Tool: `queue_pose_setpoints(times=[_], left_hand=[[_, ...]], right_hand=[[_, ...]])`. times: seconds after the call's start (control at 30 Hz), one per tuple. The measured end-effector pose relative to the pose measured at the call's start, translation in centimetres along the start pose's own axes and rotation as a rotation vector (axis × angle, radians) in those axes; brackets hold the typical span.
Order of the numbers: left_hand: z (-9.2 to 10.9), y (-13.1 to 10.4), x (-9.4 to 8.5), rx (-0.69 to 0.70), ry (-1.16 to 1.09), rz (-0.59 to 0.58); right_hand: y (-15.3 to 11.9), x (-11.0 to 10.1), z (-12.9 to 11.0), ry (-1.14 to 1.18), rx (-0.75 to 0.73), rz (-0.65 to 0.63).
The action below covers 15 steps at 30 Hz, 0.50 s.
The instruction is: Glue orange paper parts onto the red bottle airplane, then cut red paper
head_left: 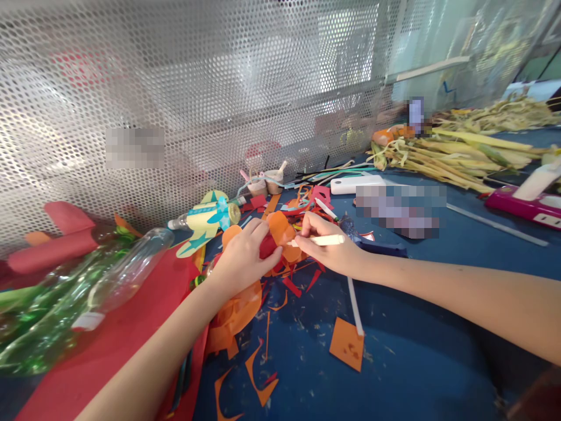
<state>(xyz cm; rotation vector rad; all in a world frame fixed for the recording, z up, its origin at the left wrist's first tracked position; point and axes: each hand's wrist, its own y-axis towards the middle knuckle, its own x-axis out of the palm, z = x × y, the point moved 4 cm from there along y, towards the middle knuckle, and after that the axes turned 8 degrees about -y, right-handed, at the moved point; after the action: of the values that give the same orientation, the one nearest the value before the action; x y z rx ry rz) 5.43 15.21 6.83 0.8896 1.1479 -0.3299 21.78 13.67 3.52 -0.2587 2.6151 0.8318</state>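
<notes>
Curved orange paper offcuts [265, 393] suggest cutting is done but finishing remains: the right hand [325, 241] has its fingers pinching a slim cream pen-like stick [329, 240] at a rounded orange paper piece [280, 227] towards the blue worktop [307, 351]'s far edge, the left hand [245, 250]'s grip unclear.

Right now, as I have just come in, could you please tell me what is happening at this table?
A person holds a pale pen in the right hand, its tip at an orange paper piece; whether it touches is hard to tell. The left hand is beside that piece. Orange and red scraps lie about on the blue table, and bottles lie to the left.
</notes>
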Motion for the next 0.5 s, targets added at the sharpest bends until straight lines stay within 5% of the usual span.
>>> queue_pose_setpoints(times=[0.5], left_hand=[[0.08,0.03,0.04,0.012,-0.004,0.003]], right_hand=[[-0.15,-0.09,0.11,0.018,0.015,-0.011]])
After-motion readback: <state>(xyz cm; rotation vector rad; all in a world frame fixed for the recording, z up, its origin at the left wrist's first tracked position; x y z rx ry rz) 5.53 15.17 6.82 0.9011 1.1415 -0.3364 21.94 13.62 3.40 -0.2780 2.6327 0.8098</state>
